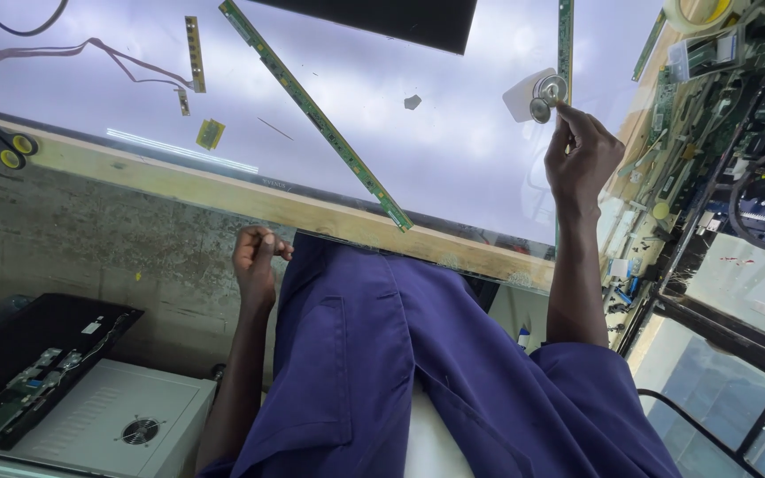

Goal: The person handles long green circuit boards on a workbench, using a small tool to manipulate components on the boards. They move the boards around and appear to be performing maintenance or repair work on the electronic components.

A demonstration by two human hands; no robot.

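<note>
Glass-topped workbench (453,150) with wooden front edge, long green circuit strip (316,115) lying diagonally across it; right hand (582,155) pinches a small round metal disc (546,96) at fingertips, over a white pad (521,96); left hand (257,258) loosely curled, empty, below bench edge; scissors (6,144) far left.

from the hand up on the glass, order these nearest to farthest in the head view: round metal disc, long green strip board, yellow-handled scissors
From the right hand:
1. Round metal disc, at its fingertips, on the white pad.
2. Long green strip board, lying diagonally across the middle of the glass.
3. Yellow-handled scissors, at the far left edge.
</note>
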